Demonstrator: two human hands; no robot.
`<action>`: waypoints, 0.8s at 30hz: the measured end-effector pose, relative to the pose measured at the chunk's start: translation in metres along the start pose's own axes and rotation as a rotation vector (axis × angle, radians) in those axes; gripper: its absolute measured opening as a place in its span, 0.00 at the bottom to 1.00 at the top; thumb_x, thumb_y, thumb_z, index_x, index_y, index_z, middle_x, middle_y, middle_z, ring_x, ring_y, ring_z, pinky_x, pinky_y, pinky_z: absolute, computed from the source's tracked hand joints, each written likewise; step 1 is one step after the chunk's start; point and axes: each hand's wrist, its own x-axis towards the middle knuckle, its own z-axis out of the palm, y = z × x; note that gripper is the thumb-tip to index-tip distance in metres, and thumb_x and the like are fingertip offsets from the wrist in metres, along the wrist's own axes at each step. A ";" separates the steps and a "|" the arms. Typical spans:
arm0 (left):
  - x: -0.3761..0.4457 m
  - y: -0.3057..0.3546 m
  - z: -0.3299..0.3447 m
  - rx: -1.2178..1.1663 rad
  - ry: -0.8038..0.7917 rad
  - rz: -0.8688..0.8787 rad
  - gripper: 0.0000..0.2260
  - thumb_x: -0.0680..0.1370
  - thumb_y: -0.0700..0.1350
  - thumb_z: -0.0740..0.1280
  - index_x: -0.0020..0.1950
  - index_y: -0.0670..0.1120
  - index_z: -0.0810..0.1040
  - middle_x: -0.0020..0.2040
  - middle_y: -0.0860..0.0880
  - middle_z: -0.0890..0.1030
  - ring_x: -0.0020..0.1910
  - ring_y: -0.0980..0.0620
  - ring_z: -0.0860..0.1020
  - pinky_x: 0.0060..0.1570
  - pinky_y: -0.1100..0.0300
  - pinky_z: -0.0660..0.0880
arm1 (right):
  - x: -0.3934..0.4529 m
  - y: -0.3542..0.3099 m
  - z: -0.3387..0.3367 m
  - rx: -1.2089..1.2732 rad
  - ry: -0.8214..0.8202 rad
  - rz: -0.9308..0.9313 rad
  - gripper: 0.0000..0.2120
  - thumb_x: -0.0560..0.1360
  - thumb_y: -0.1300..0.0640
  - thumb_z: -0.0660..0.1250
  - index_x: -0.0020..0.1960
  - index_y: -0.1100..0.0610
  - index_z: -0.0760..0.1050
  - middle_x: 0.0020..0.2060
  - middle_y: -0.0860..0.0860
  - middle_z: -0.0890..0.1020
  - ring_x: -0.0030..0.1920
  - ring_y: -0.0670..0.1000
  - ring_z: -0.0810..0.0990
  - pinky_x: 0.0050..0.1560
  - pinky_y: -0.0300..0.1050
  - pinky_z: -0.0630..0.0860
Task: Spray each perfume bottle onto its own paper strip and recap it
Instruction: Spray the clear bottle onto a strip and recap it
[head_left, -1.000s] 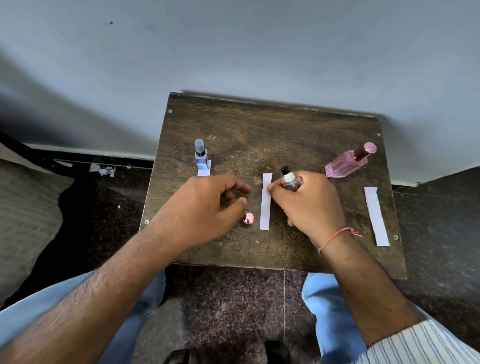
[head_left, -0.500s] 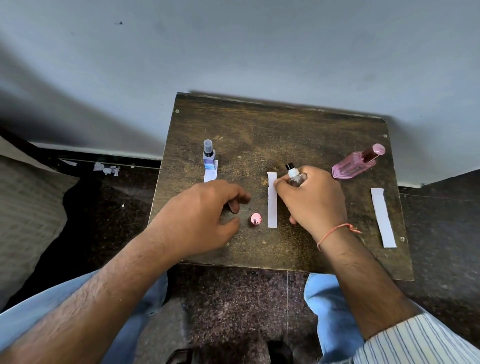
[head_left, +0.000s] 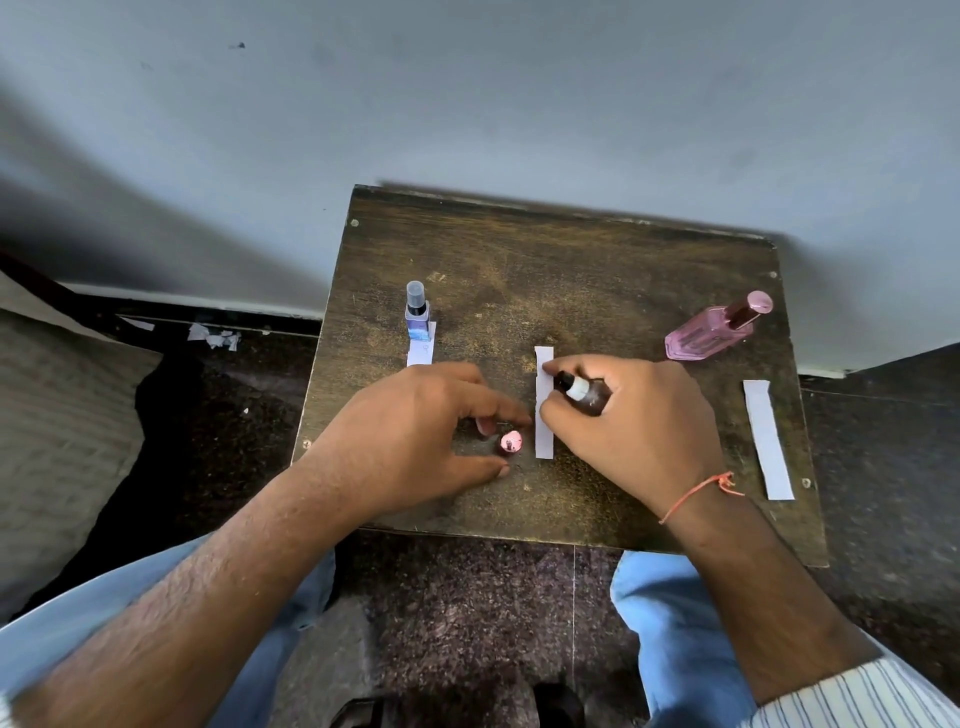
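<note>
Brown glass bottle (head_left: 589, 392), clasped in the right hand (head_left: 628, 431), should aim its nozzle squarely at the middle strip (head_left: 544, 405) beside its fingertips, while the left hand (head_left: 410, 441), loosely curled and seemingly empty, steadies the paper near the pink cap (head_left: 511, 443).

small clear bottle with blue label (head_left: 416, 318): print's too blurry to read
white paper strip under it (head_left: 421, 347): faint pen mark, can't make it out
pink faceted glass bottle (head_left: 709, 332): no legible text
</note>
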 end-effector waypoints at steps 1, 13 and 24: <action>0.001 -0.001 0.001 -0.002 0.006 0.001 0.20 0.74 0.59 0.80 0.65 0.67 0.83 0.50 0.64 0.82 0.49 0.63 0.83 0.48 0.53 0.85 | -0.001 -0.001 -0.001 -0.010 -0.003 -0.002 0.21 0.68 0.33 0.66 0.58 0.33 0.85 0.32 0.42 0.86 0.37 0.48 0.86 0.40 0.48 0.84; 0.007 -0.004 0.008 -0.077 0.086 0.008 0.15 0.76 0.56 0.80 0.61 0.63 0.87 0.49 0.63 0.84 0.48 0.62 0.84 0.48 0.51 0.84 | 0.000 0.001 0.002 -0.177 -0.019 -0.089 0.24 0.73 0.35 0.69 0.69 0.31 0.79 0.44 0.51 0.89 0.48 0.59 0.87 0.44 0.50 0.81; 0.009 0.003 0.004 -0.177 0.189 -0.031 0.13 0.76 0.53 0.80 0.60 0.59 0.87 0.51 0.63 0.85 0.34 0.63 0.77 0.36 0.74 0.68 | 0.000 0.010 0.009 -0.042 0.091 -0.153 0.24 0.70 0.35 0.68 0.65 0.36 0.82 0.33 0.45 0.85 0.37 0.53 0.86 0.39 0.48 0.83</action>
